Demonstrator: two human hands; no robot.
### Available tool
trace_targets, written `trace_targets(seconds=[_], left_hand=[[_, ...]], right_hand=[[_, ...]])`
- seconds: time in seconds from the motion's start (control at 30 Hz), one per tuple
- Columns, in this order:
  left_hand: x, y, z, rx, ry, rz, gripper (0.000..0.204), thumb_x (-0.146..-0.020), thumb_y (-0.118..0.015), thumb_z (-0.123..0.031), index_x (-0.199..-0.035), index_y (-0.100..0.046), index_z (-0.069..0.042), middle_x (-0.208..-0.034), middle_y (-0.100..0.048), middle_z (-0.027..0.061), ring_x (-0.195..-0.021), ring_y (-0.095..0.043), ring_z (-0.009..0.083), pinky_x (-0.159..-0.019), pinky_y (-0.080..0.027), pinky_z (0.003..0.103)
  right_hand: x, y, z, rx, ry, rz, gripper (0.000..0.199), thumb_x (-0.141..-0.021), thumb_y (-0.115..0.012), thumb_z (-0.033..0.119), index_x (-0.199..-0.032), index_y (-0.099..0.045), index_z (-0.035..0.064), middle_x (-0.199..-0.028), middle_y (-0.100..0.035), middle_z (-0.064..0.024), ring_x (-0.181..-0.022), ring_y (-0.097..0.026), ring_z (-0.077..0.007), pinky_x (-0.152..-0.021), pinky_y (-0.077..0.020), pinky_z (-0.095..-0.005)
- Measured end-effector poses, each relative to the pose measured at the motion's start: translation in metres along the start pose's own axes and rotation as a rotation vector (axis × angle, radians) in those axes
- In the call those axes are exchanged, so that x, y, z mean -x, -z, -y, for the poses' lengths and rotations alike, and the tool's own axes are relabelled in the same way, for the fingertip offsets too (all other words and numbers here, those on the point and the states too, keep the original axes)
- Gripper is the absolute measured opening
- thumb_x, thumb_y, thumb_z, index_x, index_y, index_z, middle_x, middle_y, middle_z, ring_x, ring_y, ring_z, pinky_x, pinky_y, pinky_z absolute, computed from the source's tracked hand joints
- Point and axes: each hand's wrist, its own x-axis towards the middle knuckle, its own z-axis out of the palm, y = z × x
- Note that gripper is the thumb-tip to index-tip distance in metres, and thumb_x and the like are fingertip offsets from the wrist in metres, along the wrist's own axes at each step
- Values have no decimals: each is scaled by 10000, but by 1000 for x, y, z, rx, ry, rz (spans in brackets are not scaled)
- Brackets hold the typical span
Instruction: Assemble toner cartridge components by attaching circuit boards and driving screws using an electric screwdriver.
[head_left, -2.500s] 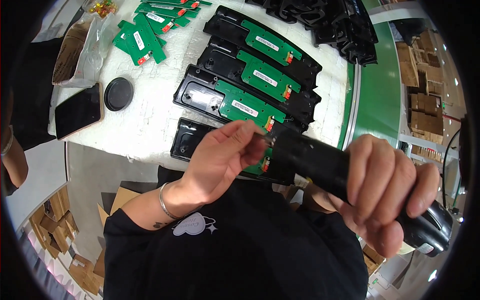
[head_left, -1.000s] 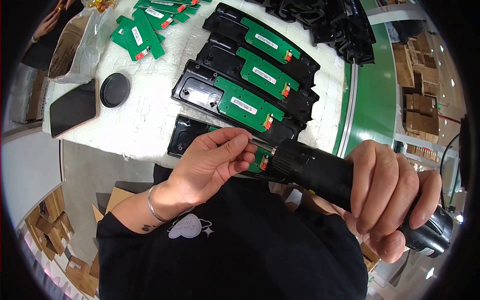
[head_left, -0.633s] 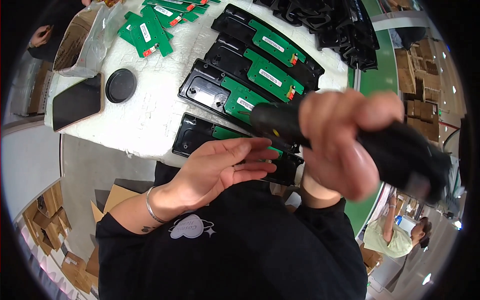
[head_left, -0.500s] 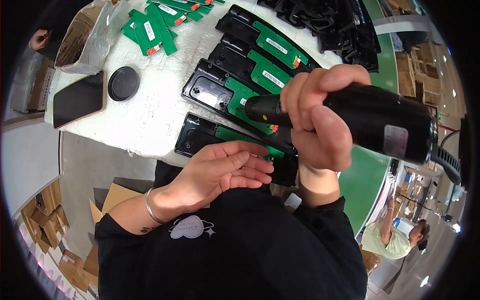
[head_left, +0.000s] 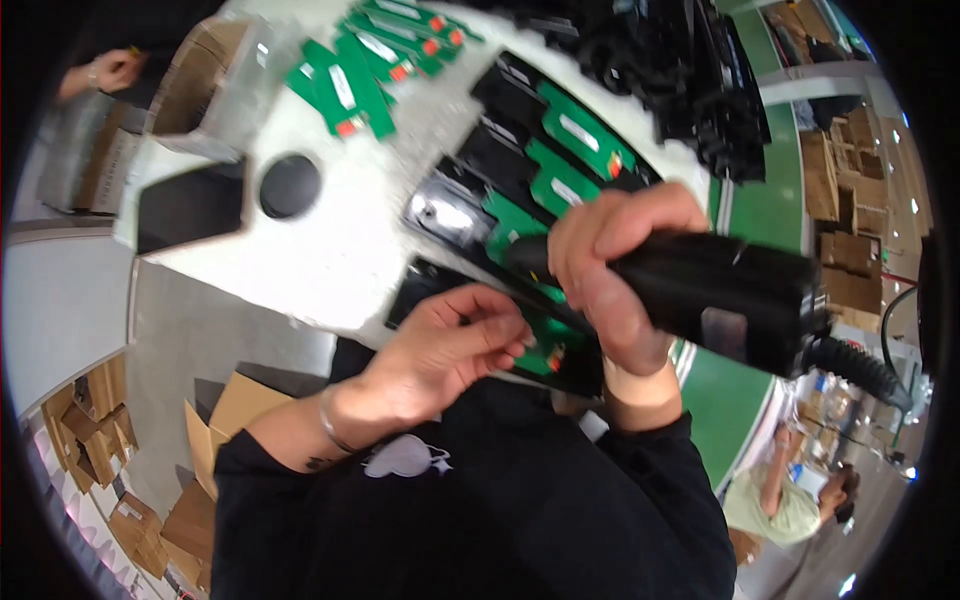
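Note:
My right hand (head_left: 622, 265) grips a black electric screwdriver (head_left: 735, 290), its fingers wrapped round the front of the body. The tool's nose points left over a green circuit board (head_left: 507, 222) set in a black plastic housing (head_left: 440, 212); blur hides whether the bit touches. My left hand (head_left: 425, 350) has its thumb and fingers pinched together above the nearest housing, which holds another green board (head_left: 548, 340). What sits in that pinch is too small and blurred to name. Two more housings with boards (head_left: 580, 130) lie farther back in the same row.
Loose green boards (head_left: 345, 85) with red connectors lie at the back. A black phone (head_left: 192, 207), a round black dish (head_left: 290, 187) and a plastic-lined carton (head_left: 205, 85) stand on the left. Black plastic parts (head_left: 690, 90) are heaped back right. Another person's hand (head_left: 118, 70) shows far left.
The left hand's loosely spread fingers have drawn together into a pinch. The screwdriver has shifted a little left and nearer to me. The whole view has swung, moving the table rightward and down.

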Motion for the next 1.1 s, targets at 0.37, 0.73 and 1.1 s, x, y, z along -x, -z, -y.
trace_targets(seconds=[0.37, 0.73, 1.1], left_hand=[[-9, 2, -9, 76, -61, 21, 150, -870, -540, -139, -977, -536, -34, -881, -579, 35, -763, -555, 97, -702, -479, 206], [-19, 2, -9, 109, 9, 118, 169, -888, -514, -200, -957, -540, -48, -858, -578, 21, -756, -553, 98, -692, -468, 221], [4, -9, -2, -36, 84, -42, 351, -909, -433, -108, -1202, -389, 80, -1203, -464, 207, -1132, -467, 272, -950, -399, 298]], right_hand=[[8, 18, 67, -284, 356, 145, 254, -705, -593, 8, -874, -409, 49, -551, -493, -37, -420, -488, -156, -432, -422, -291], [14, 22, 62, -276, 358, 143, 295, -689, -601, 9, -891, -394, 62, -547, -501, -22, -428, -500, -139, -446, -436, -275], [-31, 6, -5, -44, 160, -195, 238, -702, -472, 92, -926, -454, 13, -571, -385, -19, -475, -362, -106, -528, -344, -271]])
